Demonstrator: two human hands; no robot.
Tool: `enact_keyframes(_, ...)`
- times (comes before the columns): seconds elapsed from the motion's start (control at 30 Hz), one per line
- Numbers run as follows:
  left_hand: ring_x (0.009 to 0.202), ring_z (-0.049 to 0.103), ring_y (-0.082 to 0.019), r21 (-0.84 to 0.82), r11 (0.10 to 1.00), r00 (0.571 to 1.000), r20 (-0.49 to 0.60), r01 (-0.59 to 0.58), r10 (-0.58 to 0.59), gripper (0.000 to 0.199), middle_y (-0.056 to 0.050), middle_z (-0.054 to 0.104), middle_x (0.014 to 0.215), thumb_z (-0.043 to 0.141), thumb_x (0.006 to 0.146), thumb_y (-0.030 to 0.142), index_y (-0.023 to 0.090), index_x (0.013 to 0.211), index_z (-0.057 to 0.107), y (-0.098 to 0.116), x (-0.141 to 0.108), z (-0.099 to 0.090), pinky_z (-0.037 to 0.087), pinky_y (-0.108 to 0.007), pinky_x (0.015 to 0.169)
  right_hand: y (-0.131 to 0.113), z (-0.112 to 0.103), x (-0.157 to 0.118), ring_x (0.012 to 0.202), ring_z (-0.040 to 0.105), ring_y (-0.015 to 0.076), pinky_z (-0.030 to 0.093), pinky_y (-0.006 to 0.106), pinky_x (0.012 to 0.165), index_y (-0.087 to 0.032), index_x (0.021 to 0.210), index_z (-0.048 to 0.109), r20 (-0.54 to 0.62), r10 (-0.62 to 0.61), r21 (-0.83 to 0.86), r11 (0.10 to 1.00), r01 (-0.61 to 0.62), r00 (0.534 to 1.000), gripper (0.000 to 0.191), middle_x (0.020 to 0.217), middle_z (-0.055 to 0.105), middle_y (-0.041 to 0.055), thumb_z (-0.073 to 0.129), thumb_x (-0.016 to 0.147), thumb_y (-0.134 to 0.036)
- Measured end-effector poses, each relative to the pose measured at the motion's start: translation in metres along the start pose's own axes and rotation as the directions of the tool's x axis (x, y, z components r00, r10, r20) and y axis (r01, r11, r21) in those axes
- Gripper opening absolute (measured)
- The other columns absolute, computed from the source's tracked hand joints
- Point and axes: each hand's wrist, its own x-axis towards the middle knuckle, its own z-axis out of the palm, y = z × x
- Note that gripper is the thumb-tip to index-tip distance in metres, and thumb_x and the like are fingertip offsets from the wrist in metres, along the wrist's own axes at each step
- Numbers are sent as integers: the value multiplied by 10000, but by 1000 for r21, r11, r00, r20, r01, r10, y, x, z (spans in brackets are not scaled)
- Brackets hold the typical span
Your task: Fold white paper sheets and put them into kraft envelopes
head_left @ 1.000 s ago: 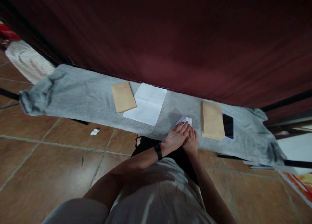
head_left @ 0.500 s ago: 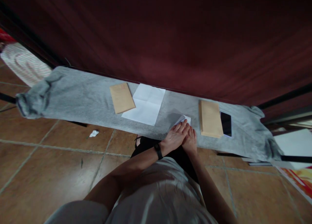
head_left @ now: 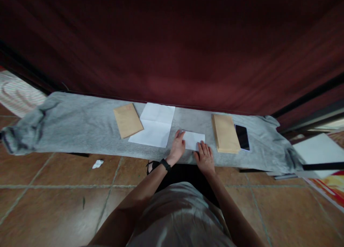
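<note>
A folded white sheet of paper [head_left: 194, 139] lies flat on the grey cloth in front of me. My left hand [head_left: 177, 148] is at its left edge, fingers curled in and closed on that side of the paper. On the lower right corner rests my right hand [head_left: 205, 158], fingers stretched out and flat. Left of my hands lies a larger white sheet [head_left: 158, 127] with a crease across it. A brown envelope [head_left: 128, 120] overlaps this sheet's left side. To the right of my hands is a stack of brown envelopes [head_left: 226, 133].
A phone [head_left: 242, 137] lies beside the stack, partly under it. Grey cloth [head_left: 80, 125] covers the long narrow bench. Behind it hangs a dark red curtain [head_left: 172, 61]. A crumpled white scrap [head_left: 98, 164] is on the tiled floor [head_left: 61, 204].
My hands, earlier overlapped on the folded paper, have moved apart to its two sides. The paper now lies flat and more exposed. The view has shifted slightly.
</note>
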Motion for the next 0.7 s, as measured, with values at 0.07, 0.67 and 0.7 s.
enact_keyframes(0.07, 1350, 522, -238, -71, 996, 998, -14, 56, -57, 591, -134, 560, 1432, 463, 779, -52, 141, 1322, 595, -5, 4, 0, 406, -427, 1178, 0, 0, 0, 1431, 407, 303, 303, 526, 1164, -149, 1515, 416, 1, -2, 0, 1000, 2, 1000, 531, 1539, 466, 181, 436, 1032, -369)
enact_keyframes(0.67, 762, 609, -129, -408, 884, 963, -38, 228, -266, 516, -11, 637, 902, 589, 708, 44, 176, 1201, 661, 1, 4, 2, 530, -265, 758, -41, -18, 24, 1490, 318, 310, 249, 562, 1205, -175, 1604, 230, 58, -49, 114, 993, 42, 997, 710, 1621, 343, 151, 513, 983, -368)
enact_keyframes(0.7, 747, 606, -125, -444, 866, 962, -27, 231, -270, 516, -4, 639, 882, 595, 705, 53, 178, 1202, 660, 5, 2, 1, 521, -254, 733, -44, -20, 28, 1486, 328, 305, 233, 562, 1213, -177, 1599, 249, 58, -49, 113, 993, 42, 997, 689, 1618, 351, 144, 510, 983, -340)
